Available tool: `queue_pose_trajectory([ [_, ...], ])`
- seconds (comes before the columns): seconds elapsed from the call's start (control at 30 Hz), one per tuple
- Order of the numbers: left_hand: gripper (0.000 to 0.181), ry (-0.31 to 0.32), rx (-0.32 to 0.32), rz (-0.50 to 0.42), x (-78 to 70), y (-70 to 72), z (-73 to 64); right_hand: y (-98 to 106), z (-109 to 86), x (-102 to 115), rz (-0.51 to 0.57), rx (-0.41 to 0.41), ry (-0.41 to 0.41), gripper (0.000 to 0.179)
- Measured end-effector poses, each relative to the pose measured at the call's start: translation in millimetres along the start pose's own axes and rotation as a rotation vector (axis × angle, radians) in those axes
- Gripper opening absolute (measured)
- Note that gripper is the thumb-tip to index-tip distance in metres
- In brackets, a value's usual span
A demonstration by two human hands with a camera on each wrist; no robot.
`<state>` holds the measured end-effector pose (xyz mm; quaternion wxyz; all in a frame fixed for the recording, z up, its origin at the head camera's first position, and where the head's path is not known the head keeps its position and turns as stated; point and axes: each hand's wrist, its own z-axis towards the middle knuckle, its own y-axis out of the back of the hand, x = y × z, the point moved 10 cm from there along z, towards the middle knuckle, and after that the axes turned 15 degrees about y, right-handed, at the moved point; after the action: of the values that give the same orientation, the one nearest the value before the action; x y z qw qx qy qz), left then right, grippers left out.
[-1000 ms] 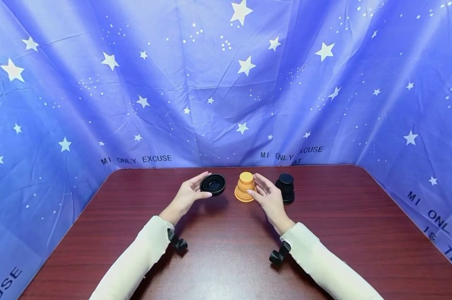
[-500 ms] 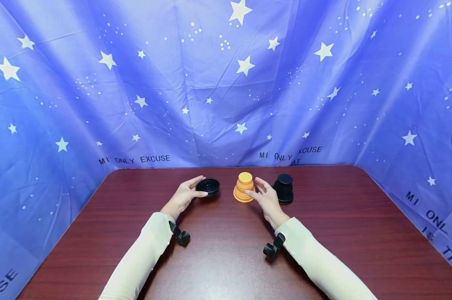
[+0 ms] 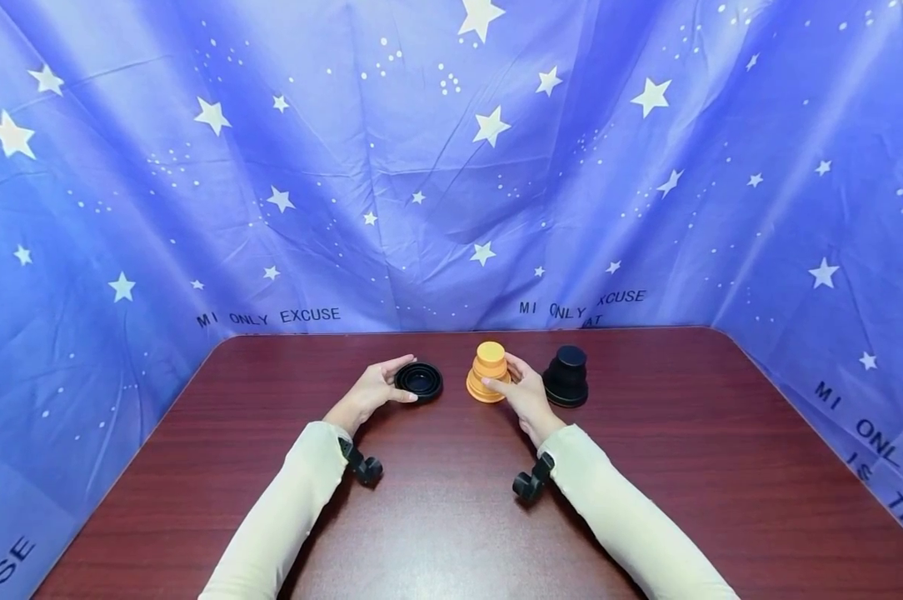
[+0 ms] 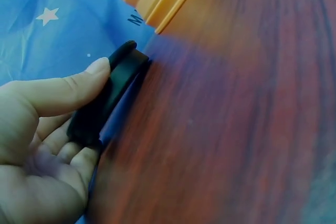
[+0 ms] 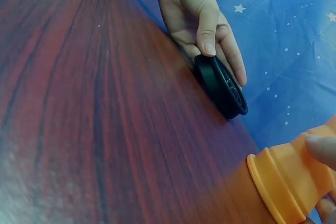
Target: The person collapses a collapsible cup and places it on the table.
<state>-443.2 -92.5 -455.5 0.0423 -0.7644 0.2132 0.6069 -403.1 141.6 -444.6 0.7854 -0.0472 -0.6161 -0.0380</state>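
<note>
My left hand point(image 3: 369, 392) pinches a flattened black collapsible cup point(image 3: 420, 381) by its left side, thumb in front and fingers behind. Its ringed inside faces up, and in the left wrist view the cup point(image 4: 107, 95) sits close over the tabletop. An orange collapsible cup point(image 3: 489, 372) stands extended with its narrow end up, just right of the black one. Around its right side my right hand point(image 3: 528, 398) holds it, the thumb across the front. In the right wrist view the thumb point(image 5: 321, 149) lies on the orange wall.
A second black collapsible cup point(image 3: 566, 379), extended and narrow end up, stands right behind the right hand. The dark red wooden table point(image 3: 436, 517) ends at a back edge close beyond the cups. A blue star-patterned cloth point(image 3: 421, 167) hangs behind it.
My left hand has brought the flattened black cup lower, onto or near the table, and slightly left. The right hand has shifted left and closed around the orange cup, uncovering the second black cup.
</note>
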Motion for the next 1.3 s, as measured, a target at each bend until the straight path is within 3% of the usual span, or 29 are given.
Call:
queue_pose_trajectory([
  [0.3,0.081,-0.007,-0.044,0.228,-6.0,-3.6,-4.8,5.3,1.0,-6.1,-0.032,-0.054,-0.005,0.06],
  [0.57,0.075,0.042,-0.03,0.22,-6.7,-0.9,-12.4,10.0,-4.2,4.1,-0.104,-0.037,0.015,0.058],
  [0.67,0.072,0.019,-0.042,0.209,-13.9,1.1,-17.4,11.1,-5.8,11.9,-0.111,-0.024,0.046,0.057],
  [0.83,0.062,-0.122,-0.125,0.169,-41.5,3.3,-28.0,9.2,-9.8,26.5,-0.104,0.01,0.107,0.057],
  [0.93,0.056,-0.199,-0.153,0.15,-60.6,-3.1,-36.0,5.1,-12.8,37.3,-0.119,0.048,0.157,0.057],
  [1.07,0.049,-0.226,-0.108,0.114,-75.8,-21.2,-42.2,-2.9,-18.2,54.9,-0.143,0.119,0.251,0.056],
  [1.3,0.039,-0.201,-0.07,0.101,-76.3,-44.2,-41.4,-14.9,-30.3,75.7,-0.17,0.237,0.354,0.055],
])
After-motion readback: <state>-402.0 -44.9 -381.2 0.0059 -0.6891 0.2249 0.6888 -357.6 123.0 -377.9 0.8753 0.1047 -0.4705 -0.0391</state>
